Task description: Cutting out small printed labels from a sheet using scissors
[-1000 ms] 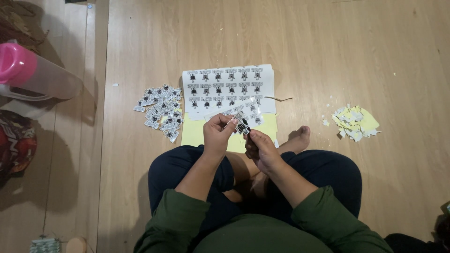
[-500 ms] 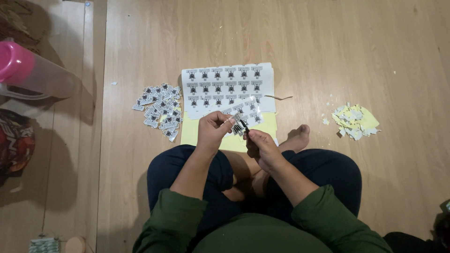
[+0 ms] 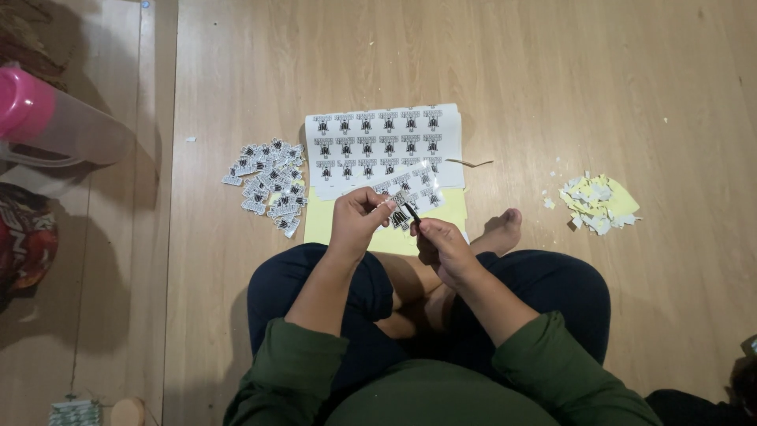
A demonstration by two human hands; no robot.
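Note:
I sit cross-legged on a wooden floor. My left hand (image 3: 356, 221) pinches a strip of printed labels (image 3: 412, 188) that sticks out above my fingers. My right hand (image 3: 443, 246) holds small dark scissors (image 3: 410, 211), whose blades meet the strip between both hands. In front of my knees lie white sheets of printed labels (image 3: 384, 146) on top of a yellow sheet (image 3: 319, 221). To the left of the sheets is a pile of cut-out labels (image 3: 270, 184).
A heap of white and yellow paper scraps (image 3: 597, 203) lies on the floor at the right. A clear jug with a pink lid (image 3: 47, 122) lies at the far left, with a red and black bag (image 3: 24, 241) below it. My bare foot (image 3: 505, 229) pokes out by the yellow sheet.
Both hands have stayed together over the yellow sheet, with only small shifts of the strip and the scissors. The piles and sheets have not moved.

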